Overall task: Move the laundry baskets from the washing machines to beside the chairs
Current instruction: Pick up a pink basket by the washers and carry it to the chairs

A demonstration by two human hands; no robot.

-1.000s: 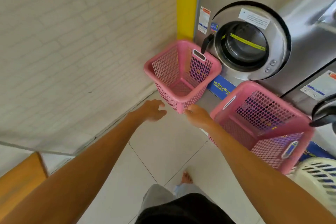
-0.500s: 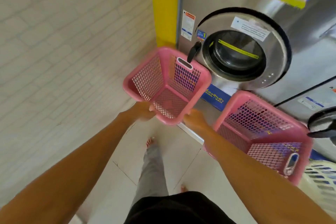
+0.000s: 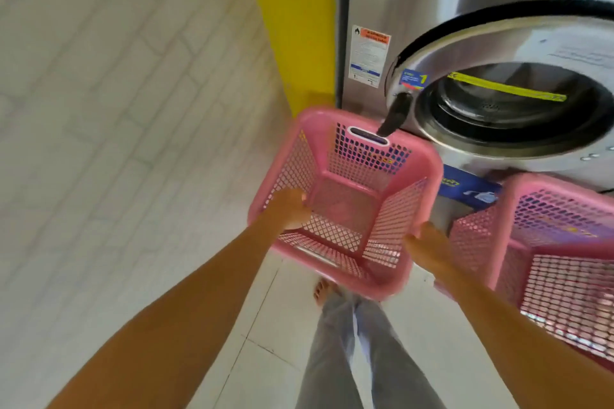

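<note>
You've got it up now: your left hand (image 3: 292, 209) and right hand (image 3: 428, 247) grip the basket (image 3: 345, 199), lifted off the floor. A second basket (image 3: 548, 262) waits just right of your right hand; chairs next.

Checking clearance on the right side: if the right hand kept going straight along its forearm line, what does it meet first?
The right hand is already on the held pink basket at its right wall, so that comes first. Beyond it the line likely runs to the washing machine front below the door; depth is unclear.
</note>
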